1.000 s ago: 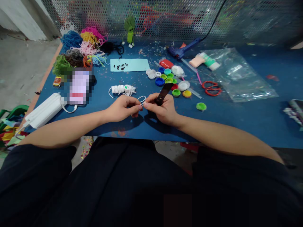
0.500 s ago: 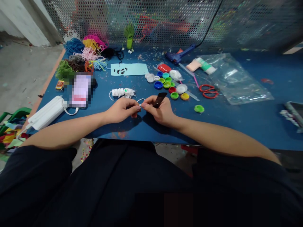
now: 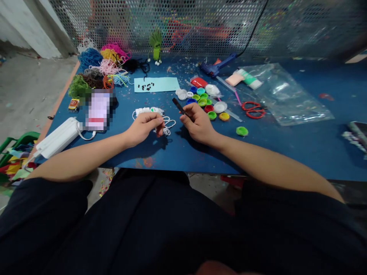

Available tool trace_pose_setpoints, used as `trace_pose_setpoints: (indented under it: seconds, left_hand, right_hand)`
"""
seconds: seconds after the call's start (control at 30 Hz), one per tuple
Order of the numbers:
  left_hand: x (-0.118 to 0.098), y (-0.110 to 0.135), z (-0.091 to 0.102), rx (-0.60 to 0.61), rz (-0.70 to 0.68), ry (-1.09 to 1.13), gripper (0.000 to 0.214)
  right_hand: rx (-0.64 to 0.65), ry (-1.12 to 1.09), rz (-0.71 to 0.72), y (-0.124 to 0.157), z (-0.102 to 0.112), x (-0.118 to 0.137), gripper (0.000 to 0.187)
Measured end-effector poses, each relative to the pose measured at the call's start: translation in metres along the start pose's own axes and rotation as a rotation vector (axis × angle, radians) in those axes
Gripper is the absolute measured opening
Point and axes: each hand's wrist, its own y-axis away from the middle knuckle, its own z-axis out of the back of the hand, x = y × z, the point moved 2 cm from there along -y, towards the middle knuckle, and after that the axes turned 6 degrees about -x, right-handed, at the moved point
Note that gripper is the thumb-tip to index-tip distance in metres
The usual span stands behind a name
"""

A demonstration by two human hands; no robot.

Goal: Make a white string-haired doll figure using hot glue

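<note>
My left hand (image 3: 149,123) is closed, its thumb and fingertips pinching white yarn. Loops of this white yarn (image 3: 169,124) hang out to the right of the fingertips. My right hand (image 3: 199,124) grips a slim, flat, dark tool (image 3: 180,105) whose end points up and left; its exact kind is unclear. A gap of bare blue table separates the two hands. Just behind my left hand lies a white yarn-wrapped bundle (image 3: 143,111) with a green spot, partly covered by the hand.
Behind are a light blue card (image 3: 166,84) with small black pieces, several coloured pots (image 3: 202,102), and a glue gun (image 3: 215,69). Red-handled scissors (image 3: 254,110) and a plastic bag (image 3: 289,99) lie right. Yarn piles (image 3: 90,57), a phone (image 3: 99,109) and a white power strip (image 3: 59,137) occupy the left.
My hands have moved apart. The right hand has shifted right and turned the dark tool to point up-left. White yarn loops now show beside my left fingers.
</note>
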Motion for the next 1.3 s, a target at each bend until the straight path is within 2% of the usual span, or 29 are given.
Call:
trace_pose_setpoints:
  seconds: [0.13, 0.27, 0.7, 0.83, 1.03, 1.17, 1.3]
  left_hand:
    - [-0.003, 0.0, 0.002, -0.102, 0.126, 0.186, 0.024]
    - [-0.007, 0.0, 0.002, -0.128, 0.174, 0.242, 0.024]
    - [-0.001, -0.002, 0.003, -0.075, 0.175, 0.244, 0.024]
    - [0.0, -0.001, 0.003, -0.066, 0.179, 0.2, 0.023]
    - [0.003, 0.0, 0.0, -0.002, 0.067, 0.052, 0.026]
    - [0.003, 0.001, -0.006, 0.12, -0.064, -0.155, 0.029]
    - [0.003, 0.002, -0.009, 0.213, -0.074, -0.291, 0.03]
  right_hand:
    - [0.055, 0.251, 0.156, -0.007, 0.01, -0.006, 0.044]
    - [0.113, 0.386, 0.256, -0.004, 0.009, -0.003, 0.034]
    - [0.07, 0.316, 0.382, 0.0, 0.003, 0.005, 0.029]
    - [0.061, 0.258, 0.339, 0.001, 0.003, 0.009, 0.029]
    - [0.096, 0.081, 0.106, 0.009, -0.005, 0.021, 0.04]
    - [0.16, -0.042, 0.031, 0.018, -0.016, 0.031, 0.045]
    - [0.231, -0.072, 0.041, 0.025, -0.022, 0.036, 0.049]
